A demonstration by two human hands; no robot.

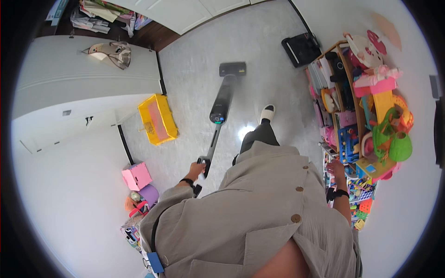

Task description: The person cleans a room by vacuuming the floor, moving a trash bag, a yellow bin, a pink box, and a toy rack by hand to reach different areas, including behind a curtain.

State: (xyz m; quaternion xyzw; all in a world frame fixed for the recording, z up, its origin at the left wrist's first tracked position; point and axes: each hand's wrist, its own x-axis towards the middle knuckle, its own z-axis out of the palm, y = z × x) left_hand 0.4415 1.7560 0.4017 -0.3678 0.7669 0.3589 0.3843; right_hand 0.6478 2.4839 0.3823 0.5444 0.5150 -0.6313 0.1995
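Note:
My left hand [197, 169] is closed around the handle of a cordless floor cleaner [221, 100]. The grey stick runs away from me to a dark body with a small lit display, and its flat head lies on the grey floor. My right hand [336, 169] hangs at my right side with its fingers apart, in front of or beside a shelf unit [351, 90] packed with toys. Whether it touches the shelf cannot be told.
A yellow plastic bin [158, 119] stands on the floor at the left. Nearer are a pink box [137, 176] and toys. A black flat case [301, 49] leans by the right wall. An open wardrobe [167, 38] holds clothes at the upper left.

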